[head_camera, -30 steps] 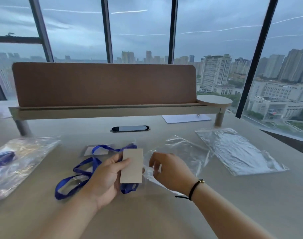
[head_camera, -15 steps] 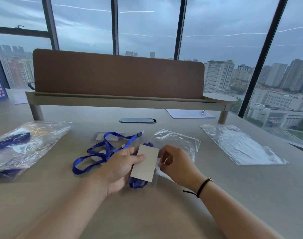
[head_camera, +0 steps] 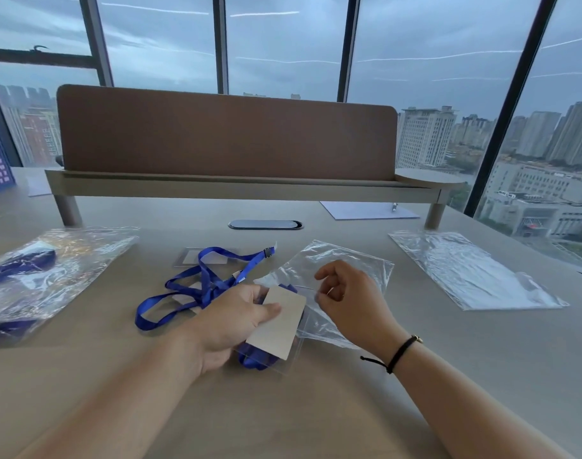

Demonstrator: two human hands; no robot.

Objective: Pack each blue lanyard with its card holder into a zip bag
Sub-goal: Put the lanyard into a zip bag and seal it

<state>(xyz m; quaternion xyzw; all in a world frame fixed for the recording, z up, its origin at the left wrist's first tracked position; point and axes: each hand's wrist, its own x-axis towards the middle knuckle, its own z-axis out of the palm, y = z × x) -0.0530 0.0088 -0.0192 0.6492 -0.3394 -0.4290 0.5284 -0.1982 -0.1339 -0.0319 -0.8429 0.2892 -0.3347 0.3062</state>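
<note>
My left hand [head_camera: 236,323] grips a clear card holder with a pale card [head_camera: 278,323] and a folded bit of blue lanyard [head_camera: 256,359] under it, low over the table. My right hand [head_camera: 345,293] pinches the edge of a clear zip bag [head_camera: 345,260] that lies just right of the card. A loose blue lanyard [head_camera: 203,283] trails on the table to the left, over another clear card holder [head_camera: 197,256].
A pile of filled zip bags with blue lanyards [head_camera: 41,273] lies at the left. A stack of flat zip bags [head_camera: 475,273] lies at the right. A brown desk divider on a shelf [head_camera: 226,150] stands behind, with a cable slot [head_camera: 265,224] and paper [head_camera: 365,210].
The left hand has tilted the card holder and brought it down toward the bag's edge. The right hand has shifted a little right along the bag. The camera moved closer.
</note>
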